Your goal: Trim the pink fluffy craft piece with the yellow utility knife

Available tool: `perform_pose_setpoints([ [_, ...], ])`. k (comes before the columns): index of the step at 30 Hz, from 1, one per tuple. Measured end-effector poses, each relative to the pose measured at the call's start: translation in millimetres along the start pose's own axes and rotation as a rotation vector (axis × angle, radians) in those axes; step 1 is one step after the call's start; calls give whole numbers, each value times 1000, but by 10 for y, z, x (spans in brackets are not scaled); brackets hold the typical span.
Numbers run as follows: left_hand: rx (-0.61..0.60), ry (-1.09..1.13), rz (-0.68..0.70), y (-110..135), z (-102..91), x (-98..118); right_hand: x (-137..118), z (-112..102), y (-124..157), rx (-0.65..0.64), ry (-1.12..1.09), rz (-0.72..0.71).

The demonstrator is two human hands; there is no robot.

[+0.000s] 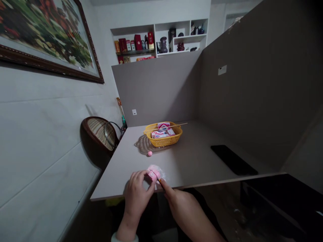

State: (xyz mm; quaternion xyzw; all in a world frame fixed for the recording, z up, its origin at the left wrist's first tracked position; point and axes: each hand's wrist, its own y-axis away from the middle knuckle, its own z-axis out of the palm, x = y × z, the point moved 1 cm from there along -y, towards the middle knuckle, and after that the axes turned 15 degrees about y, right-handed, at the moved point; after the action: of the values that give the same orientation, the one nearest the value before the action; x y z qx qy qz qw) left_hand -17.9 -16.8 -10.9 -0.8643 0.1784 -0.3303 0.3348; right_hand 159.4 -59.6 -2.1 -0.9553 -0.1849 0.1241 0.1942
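Grey desk (186,161) beside marbled wall (50,134), pink block (151,175) between left fingers (139,174), right fingers (167,187) tight around dark tool (158,180)

A framed painting (58,37) and built-in wall shelves (160,30) displaying a dark vase (163,45) and red boxes (137,42) mark what appears to be a home.
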Motion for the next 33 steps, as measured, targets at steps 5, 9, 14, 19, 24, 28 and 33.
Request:
perform_pose_setpoints([
  [5,-23,37,13,7,-27,25,81,35,192,-132,137,-37],
  [9,-56,63,-2,-2,-46,49,60,-16,190,-152,186,-18],
  [14,-36,66,12,-4,-42,44,-6,31,56,-141,137,9],
  [19,-22,43,12,-8,-25,36,8,110,124,-139,217,-15],
  [24,-28,48,4,-9,-16,21,93,126,328,-79,312,-77],
  [28,-30,59,-4,-14,-26,28,77,118,295,-91,320,-70],
  [33,-38,73,-20,-25,-32,17,-3,120,111,-135,275,-35],
])
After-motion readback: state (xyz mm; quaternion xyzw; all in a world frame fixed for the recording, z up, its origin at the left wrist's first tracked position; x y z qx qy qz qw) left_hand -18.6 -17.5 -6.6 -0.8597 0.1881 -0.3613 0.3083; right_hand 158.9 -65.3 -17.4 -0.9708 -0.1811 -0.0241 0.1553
